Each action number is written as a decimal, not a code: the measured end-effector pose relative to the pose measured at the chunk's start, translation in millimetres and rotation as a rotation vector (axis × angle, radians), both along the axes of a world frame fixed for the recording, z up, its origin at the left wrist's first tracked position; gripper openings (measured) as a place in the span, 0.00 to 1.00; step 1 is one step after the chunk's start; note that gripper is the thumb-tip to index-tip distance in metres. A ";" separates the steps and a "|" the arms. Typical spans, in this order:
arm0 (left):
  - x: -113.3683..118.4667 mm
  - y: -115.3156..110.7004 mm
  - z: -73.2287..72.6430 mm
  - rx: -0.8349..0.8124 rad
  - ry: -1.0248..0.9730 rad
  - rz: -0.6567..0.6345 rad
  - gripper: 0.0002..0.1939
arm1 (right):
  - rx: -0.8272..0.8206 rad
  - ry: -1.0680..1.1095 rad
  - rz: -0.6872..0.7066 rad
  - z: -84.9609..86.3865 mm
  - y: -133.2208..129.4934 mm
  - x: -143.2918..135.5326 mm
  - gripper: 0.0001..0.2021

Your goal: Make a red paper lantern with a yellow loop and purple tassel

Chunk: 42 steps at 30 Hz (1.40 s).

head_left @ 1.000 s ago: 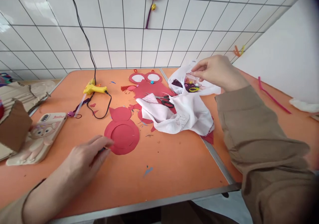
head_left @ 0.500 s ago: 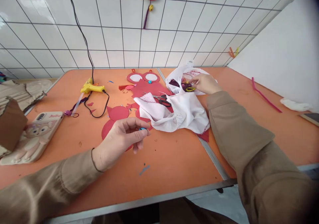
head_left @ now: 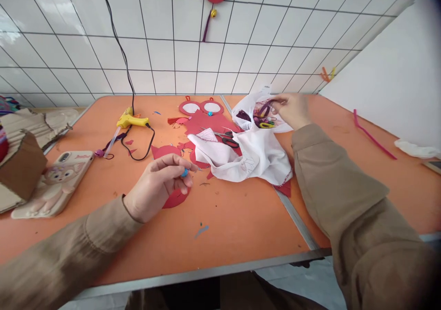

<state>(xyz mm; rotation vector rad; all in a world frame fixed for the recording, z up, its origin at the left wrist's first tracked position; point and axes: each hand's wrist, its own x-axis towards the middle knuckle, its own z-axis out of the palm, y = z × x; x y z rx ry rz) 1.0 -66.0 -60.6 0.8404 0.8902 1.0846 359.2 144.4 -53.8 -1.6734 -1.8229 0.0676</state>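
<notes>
My left hand (head_left: 160,183) is closed in a pinch on a small round blue bell (head_left: 185,172), held over the table near the red cut-out shapes (head_left: 175,199). Farther off, my right hand (head_left: 291,110) pinches a dark purple tassel (head_left: 266,107) at the mouth of a white plastic bag (head_left: 244,104). Inside the bag lie more purple strands and a yellow loop (head_left: 267,125). A white cloth (head_left: 265,156) spreads in front of it, with black-handled scissors (head_left: 228,140) beside the cloth on a red piece.
On the left are a yellow glue gun (head_left: 132,119) with its cord, a phone in a cartoon case (head_left: 57,186) and a cardboard box (head_left: 24,172). Red rings with white centres (head_left: 189,108) lie at the back. A magenta stick (head_left: 374,135) rests at the right.
My right hand has lifted the purple tassel slightly up out of the bag. My left hand has moved a little left and turned, showing more of the blue bell.
</notes>
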 end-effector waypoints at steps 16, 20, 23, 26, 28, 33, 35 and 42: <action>-9.4 0.5 16.7 0.177 0.401 0.143 0.10 | 0.308 -0.633 0.891 -0.5 -163.9 -182.6 0.18; -6.3 -4.7 21.9 0.321 0.679 -0.020 0.14 | 0.331 -0.531 0.900 -7.6 -172.1 -182.0 0.17; -6.7 -4.9 22.7 0.330 0.777 -0.049 0.15 | 0.301 -0.409 0.931 -8.4 -171.5 -180.5 0.13; -8.3 -3.4 18.3 0.329 0.905 -0.051 0.12 | 0.246 -0.334 0.955 -9.1 -171.1 -181.1 0.11; -9.2 -2.7 14.5 0.351 0.942 -0.111 0.10 | 0.207 -0.316 0.965 -8.3 -170.5 -181.4 0.11; -12.9 -1.2 10.8 0.391 0.834 -0.216 0.16 | 0.002 -0.197 0.973 2.4 -162.6 -177.7 0.08; -15.8 0.1 10.6 0.347 0.765 -0.230 0.17 | -0.089 -0.098 1.000 9.0 -158.4 -175.2 0.07; -28.4 7.2 5.9 0.079 0.608 -0.378 0.19 | -0.214 0.073 0.924 20.5 -152.0 -173.7 0.09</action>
